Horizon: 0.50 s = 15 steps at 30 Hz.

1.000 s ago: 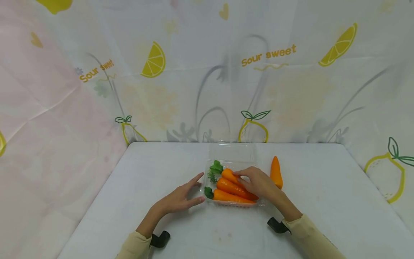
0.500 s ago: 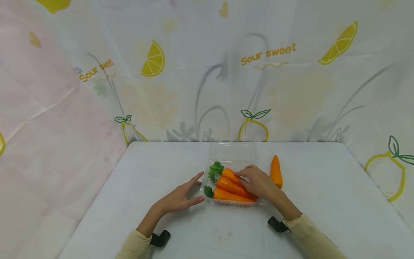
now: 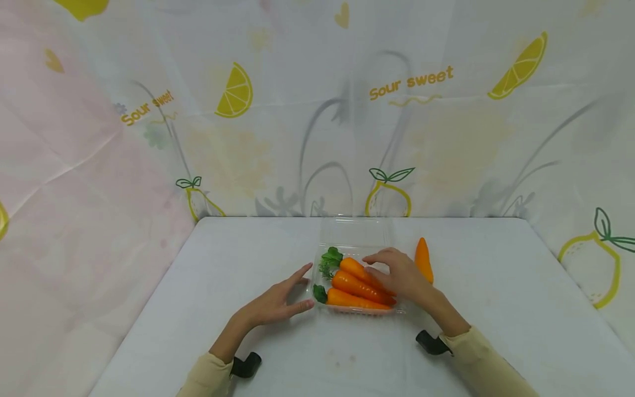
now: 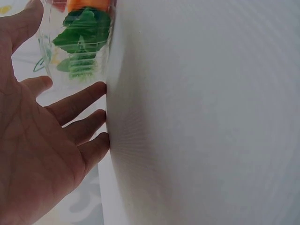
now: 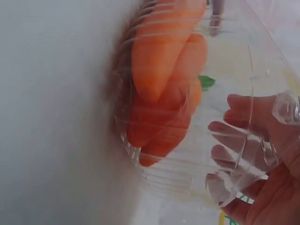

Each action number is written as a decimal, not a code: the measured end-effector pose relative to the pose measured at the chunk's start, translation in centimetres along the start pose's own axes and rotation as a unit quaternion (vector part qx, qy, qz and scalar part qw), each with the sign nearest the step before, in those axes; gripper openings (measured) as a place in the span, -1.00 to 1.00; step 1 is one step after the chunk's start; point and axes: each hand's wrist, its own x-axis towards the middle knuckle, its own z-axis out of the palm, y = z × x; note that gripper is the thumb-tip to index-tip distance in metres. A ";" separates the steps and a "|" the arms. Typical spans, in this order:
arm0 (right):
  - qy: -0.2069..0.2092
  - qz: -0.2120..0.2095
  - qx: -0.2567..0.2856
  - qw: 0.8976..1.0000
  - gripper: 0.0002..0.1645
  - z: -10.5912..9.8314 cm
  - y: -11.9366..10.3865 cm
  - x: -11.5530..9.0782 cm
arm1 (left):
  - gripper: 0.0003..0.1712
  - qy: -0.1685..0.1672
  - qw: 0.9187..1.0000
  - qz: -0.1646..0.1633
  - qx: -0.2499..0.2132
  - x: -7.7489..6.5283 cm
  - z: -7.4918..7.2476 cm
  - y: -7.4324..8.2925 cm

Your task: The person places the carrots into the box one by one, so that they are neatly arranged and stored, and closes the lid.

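Note:
Three orange toy carrots (image 3: pixel 353 300) with green tops (image 3: pixel 331 257) lie side by side in a clear plastic box (image 3: pixel 364 312), tips to the right. My left hand (image 3: pixel 272 306) is spread at the box's left side, thumb and index fingertip right at its wall. In the left wrist view, its other fingertips rest on the table near the leafy tops (image 4: pixel 83 37). Over the box's right part, my right hand (image 3: pixel 405 278) holds nothing, fingers loosely bent just above the rear carrot. Through the clear wall in the right wrist view, those fingers (image 5: pixel 229 140) appear apart from the carrots (image 5: pixel 157 56).
The box's hinged lid (image 3: pixel 355 231) lies folded back toward the far table edge. One more orange carrot (image 3: pixel 423 259), with no green top showing, lies right of the box, behind my right hand. A lemon-printed cloth (image 3: pixel 278 154) hangs behind the white table (image 3: pixel 238 248).
My right hand has let go of the rear carrot and drawn slightly up and right, its fingers parting from it. My left hand has stayed where it was.

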 end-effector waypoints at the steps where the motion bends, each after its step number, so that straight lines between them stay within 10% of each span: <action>1: 0.004 -0.002 0.007 1.000 -0.70 -0.1 0.0 0.0 | -0.03 0.000 1.000 0.000 0.000 0.0 0.0 0.0; 15: 0.037 0.003 0.010 0.999 -0.65 -1.7 0.8 -0.7 | -0.03 0.002 1.000 0.004 -0.001 0.0 0.0 -0.2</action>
